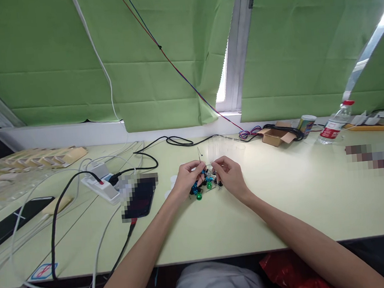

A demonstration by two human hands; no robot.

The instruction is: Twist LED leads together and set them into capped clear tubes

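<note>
From the head, one camera looks forward and down over the desk (pixel 295 211) at both hands (pixel 231 176)

I see open table (pixel 302 210) right of the right hand (pixel 230 176), a bottle (pixel 335 126) farther back; past the left hand (pixel 190 177), phone (pixel 145 198), power strip (pixel 103 190) and looped cables (pixel 52 223) bar the way

Can't really make out the little blue and green pieces (pixel 199 196), they're tiny and partly hidden by the left hand (pixel 187 178). The lower end of that thin wire (pixel 199 154) disappears at its fingers. Whatever's at the right hand's (pixel 230 178) fingertips is too small to tell. Phone (pixel 146 197) is partly pixelated, red plastic (pixel 290 272) half covered, both forearms (pixel 307 237) cut off below.
</note>
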